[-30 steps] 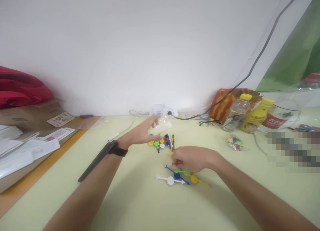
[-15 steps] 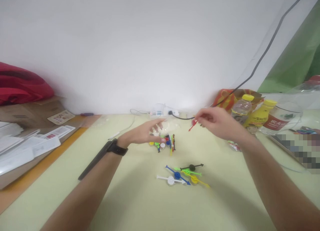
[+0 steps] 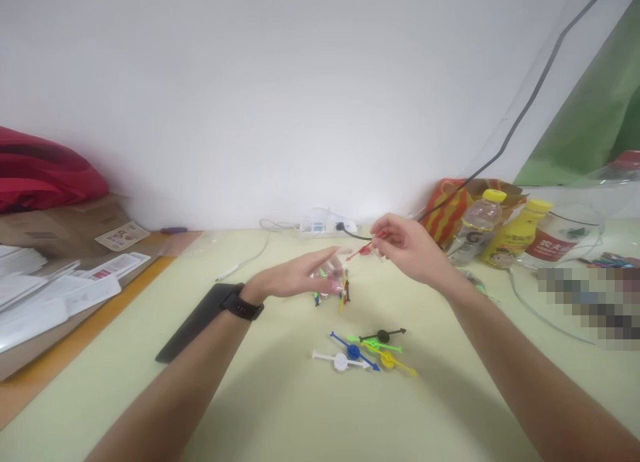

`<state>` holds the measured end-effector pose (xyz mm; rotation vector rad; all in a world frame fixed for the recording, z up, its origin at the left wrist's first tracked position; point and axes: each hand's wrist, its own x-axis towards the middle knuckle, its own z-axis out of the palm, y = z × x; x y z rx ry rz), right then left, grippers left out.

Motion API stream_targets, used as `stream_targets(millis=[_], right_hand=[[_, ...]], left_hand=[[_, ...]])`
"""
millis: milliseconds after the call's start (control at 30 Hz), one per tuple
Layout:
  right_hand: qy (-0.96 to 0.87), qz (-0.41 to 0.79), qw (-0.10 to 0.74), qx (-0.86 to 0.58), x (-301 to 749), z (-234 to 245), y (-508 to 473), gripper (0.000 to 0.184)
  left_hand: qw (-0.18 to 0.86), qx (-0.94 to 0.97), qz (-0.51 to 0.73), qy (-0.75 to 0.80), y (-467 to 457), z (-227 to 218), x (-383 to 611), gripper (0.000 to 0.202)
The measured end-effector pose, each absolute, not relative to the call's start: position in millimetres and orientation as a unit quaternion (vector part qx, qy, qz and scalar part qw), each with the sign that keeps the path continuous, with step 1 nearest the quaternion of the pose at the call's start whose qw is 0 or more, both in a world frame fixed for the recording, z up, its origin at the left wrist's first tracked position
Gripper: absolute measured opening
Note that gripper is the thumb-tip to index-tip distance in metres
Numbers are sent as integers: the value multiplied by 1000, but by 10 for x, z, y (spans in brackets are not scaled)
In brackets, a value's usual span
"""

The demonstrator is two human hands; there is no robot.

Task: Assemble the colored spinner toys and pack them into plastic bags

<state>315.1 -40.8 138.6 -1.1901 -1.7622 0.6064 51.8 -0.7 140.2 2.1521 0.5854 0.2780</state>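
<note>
My right hand (image 3: pixel 403 245) is closed, pinching a red arrow spinner (image 3: pixel 364 251) between thumb and fingertips above the table. The spinner's tip points left toward my left hand (image 3: pixel 300 274). That hand, with a black watch on its wrist, curls round a clear plastic bag (image 3: pixel 327 270), which is faint and blurred. Below its fingers lies a pile of small coloured spinners (image 3: pixel 345 292), partly hidden. Nearer to me lie a white spinner (image 3: pixel 341 362), a blue spinner (image 3: pixel 353 352), a yellow spinner (image 3: pixel 389 360), a green spinner (image 3: pixel 373 343) and a black spinner (image 3: pixel 383 336).
A black flat object (image 3: pixel 193 322) lies under my left wrist. Papers (image 3: pixel 60 289) and a cardboard box (image 3: pixel 65 225) stand at left. A power strip (image 3: pixel 325 225) sits by the wall. Bottles, including a yellow bottle (image 3: pixel 517 235), and a striped bag (image 3: pixel 445 212) stand at right.
My right hand has moved left with the red spinner, closer to my left hand. My left hand has shifted slightly right, and less of the clear bag shows.
</note>
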Motion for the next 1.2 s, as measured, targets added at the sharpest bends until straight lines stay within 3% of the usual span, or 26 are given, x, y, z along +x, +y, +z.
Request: stream_targets(millis=[367, 500, 633, 733, 833, 967, 1200], right_hand=[[-748, 227, 376, -498, 3150, 1319, -372, 24], [-762, 187, 344, -515, 3269, 1349, -350, 19], [-796, 176, 185, -549, 3473, 1355, -346, 17], [-822, 242, 5, -516, 3493, 1288, -362, 13], [-834, 318, -91, -442, 3341, 1177, -372, 15], [-831, 369, -131, -396, 3089, 1038, -369, 20], [-827, 369, -130, -402, 3091, 995, -334, 8]], left_hand=[[541, 809, 82, 215, -42, 1361, 568, 78], [552, 798, 65, 235, -5, 1327, 536, 78], [532, 804, 61, 259, 84, 1313, 439, 79], [529, 803, 82, 261, 155, 1303, 364, 76], [522, 806, 83, 268, 191, 1295, 328, 75], [520, 807, 75, 270, 190, 1294, 325, 77], [517, 814, 76, 255, 179, 1316, 315, 75]])
